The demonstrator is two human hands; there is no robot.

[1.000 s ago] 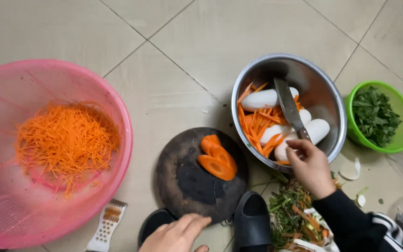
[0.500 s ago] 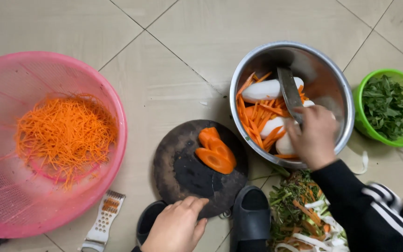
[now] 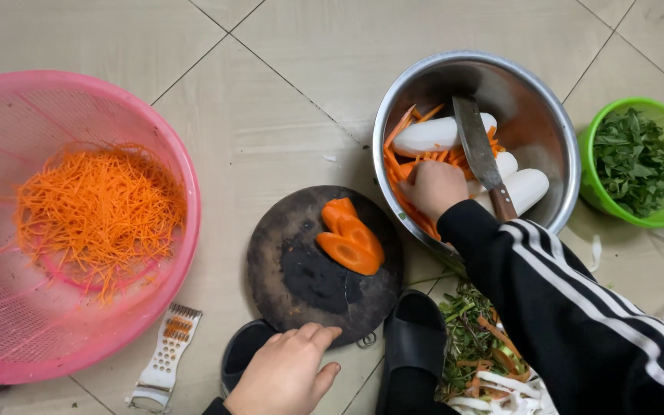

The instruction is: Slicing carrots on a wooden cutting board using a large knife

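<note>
Right hand (image 3: 438,188) moved into steel bowl (image 3: 555,146), onto carrot pieces (image 3: 403,165).

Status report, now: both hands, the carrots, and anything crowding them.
Right hand in steel bowl, on carrot pieces. Left hand at round board, sliced carrot on it. Knife lies in the bowl beside the right hand.

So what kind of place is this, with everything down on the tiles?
Probably a home kitchen floor used for food prep: a round dark cutting board with carrot slices lies on the tiled floor, beside a pink basket of shredded carrot.
</note>
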